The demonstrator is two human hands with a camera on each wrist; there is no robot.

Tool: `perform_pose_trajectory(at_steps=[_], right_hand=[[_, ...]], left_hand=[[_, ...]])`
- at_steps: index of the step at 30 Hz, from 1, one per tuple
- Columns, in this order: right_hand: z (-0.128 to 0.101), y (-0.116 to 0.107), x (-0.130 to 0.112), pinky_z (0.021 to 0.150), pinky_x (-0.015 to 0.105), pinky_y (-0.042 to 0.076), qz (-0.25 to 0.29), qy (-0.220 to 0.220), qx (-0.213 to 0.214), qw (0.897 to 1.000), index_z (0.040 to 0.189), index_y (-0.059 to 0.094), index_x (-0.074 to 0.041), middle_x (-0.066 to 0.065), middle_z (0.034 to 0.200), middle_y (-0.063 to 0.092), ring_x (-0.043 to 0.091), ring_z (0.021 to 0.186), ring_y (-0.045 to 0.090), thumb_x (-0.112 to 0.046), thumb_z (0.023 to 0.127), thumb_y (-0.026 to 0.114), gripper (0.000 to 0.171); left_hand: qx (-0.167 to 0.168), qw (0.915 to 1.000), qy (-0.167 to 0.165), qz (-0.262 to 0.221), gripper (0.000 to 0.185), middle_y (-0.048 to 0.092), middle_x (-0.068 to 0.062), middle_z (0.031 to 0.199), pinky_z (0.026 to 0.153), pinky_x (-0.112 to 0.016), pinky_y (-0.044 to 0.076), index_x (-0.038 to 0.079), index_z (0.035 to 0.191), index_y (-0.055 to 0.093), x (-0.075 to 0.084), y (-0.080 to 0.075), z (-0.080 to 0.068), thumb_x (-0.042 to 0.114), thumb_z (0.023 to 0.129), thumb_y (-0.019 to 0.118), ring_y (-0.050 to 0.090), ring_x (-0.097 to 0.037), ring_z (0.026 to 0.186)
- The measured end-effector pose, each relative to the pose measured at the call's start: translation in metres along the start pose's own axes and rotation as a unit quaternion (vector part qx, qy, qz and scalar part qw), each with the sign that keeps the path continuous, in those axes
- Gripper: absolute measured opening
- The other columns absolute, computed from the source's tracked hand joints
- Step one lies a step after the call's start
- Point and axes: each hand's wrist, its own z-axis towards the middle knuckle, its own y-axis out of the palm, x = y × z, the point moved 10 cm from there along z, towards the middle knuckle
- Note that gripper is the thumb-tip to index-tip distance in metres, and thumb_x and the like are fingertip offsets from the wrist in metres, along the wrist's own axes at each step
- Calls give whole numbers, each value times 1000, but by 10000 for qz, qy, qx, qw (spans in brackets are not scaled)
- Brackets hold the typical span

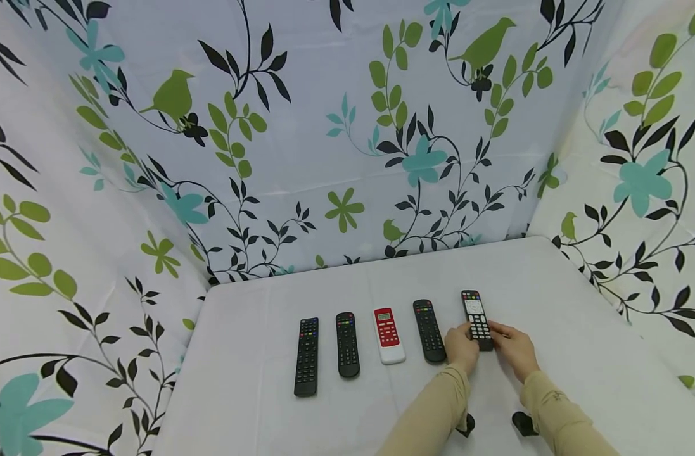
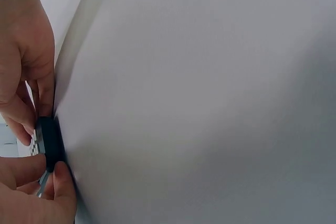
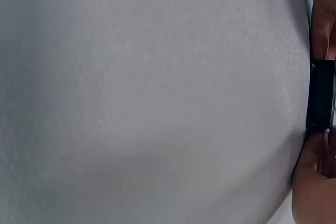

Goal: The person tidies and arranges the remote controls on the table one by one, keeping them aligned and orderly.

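Five remote controls in a loose row across the lower middle of the head view, on a white-covered table (image 1: 552, 304). From left to right: a long black remote (image 1: 306, 356), a shorter black remote (image 1: 347, 344), a white and red remote (image 1: 388, 334), another black remote (image 1: 429, 330), and at the right end of the row a black remote with pale keys (image 1: 476, 318). Left hand (image 1: 461, 348) and right hand (image 1: 514, 349) both at the near end of that rightmost remote, one on each side, fingertips curled in and pinching its edges; tan sleeves (image 1: 433, 411) reaching in from the bottom edge. In the left wrist view, at the left edge of the frame, fingers (image 2: 44, 93) clamped on the dark rim of the same remote against the cloth. In the right wrist view, at the right edge, thumb and fingers closed on its dark side. Just left of the left hand, the neighbouring black remote, close but apart. Behind and to both sides, walls of white cloth printed with green birds, teal flowers and black vines (image 1: 347, 126)
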Motion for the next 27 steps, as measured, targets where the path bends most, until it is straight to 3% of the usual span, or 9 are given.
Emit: perform_pose_trajectory(at_steps=[5, 10, 19, 27], right_hand=[[-2, 2, -4, 88, 29, 46, -98, -85, -90, 9999, 131, 49, 2, 27, 136, 46, 40, 125, 44, -19, 95, 46, 42], [-3, 4, -6, 102, 48, 37, 10, -166, -156, 9997, 131, 48, 3, 28, 138, 42, 43, 129, 38, -17, 95, 46, 41], [-5, 9, -7, 97, 40, 41, -68, -216, -251, 9994, 131, 49, 2, 28, 138, 43, 41, 127, 41, -17, 95, 44, 41], [-6, 13, -6, 99, 42, 40, 54, -269, -284, 9992, 132, 48, 1, 26, 137, 44, 40, 128, 41, -18, 96, 44, 41]], left_hand=[[2, 9982, -425, -432, 40, 54, -3, 76, 62, -25, 41, 3, 111, 67, -4, -1, -7, -8, 73, 63, 43, -10, 67], [168, 9961, -670, -544, 40, 52, -3, 77, 61, -25, 39, 4, 112, 67, -10, -2, -14, -7, 74, 63, 41, -10, 66], [498, 9936, -756, -681, 41, 55, -4, 82, 62, -25, 43, 4, 114, 66, -18, 0, -21, -6, 75, 64, 46, -9, 69], [773, 9927, -754, -534, 41, 58, -12, 94, 71, -29, 48, 3, 115, 66, -14, -6, -28, -7, 74, 63, 56, -16, 79]])
